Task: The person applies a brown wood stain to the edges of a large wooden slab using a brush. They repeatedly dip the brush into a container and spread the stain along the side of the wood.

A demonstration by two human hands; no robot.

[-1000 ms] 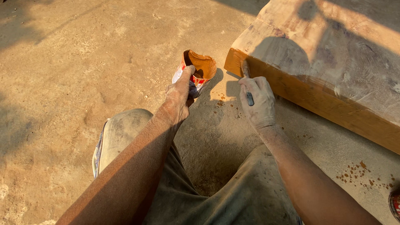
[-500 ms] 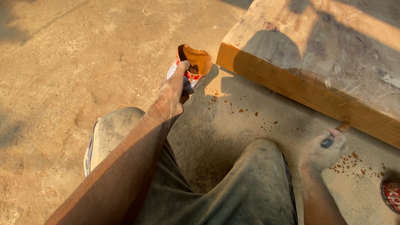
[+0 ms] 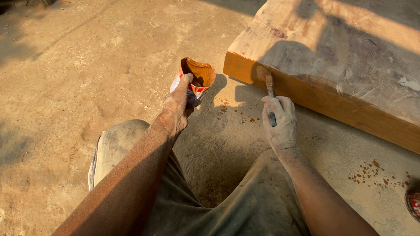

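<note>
Here, brush [image 3: 267,83] in right hand [image 3: 280,122] grip, bristles on slab edge [image 3: 306,94]

The person's left hand [image 3: 177,109] grips the side of a squashed cup [image 3: 194,83], orange-brown inside, standing on the concrete ground [image 3: 87,65] just left of a thick wooden slab [image 3: 350,65]. The right hand [image 3: 280,120] is closed round a paintbrush [image 3: 267,87], its bristles touching the slab's near edge. Brown drips [image 3: 372,172] speckle the ground in front of the slab.
</note>
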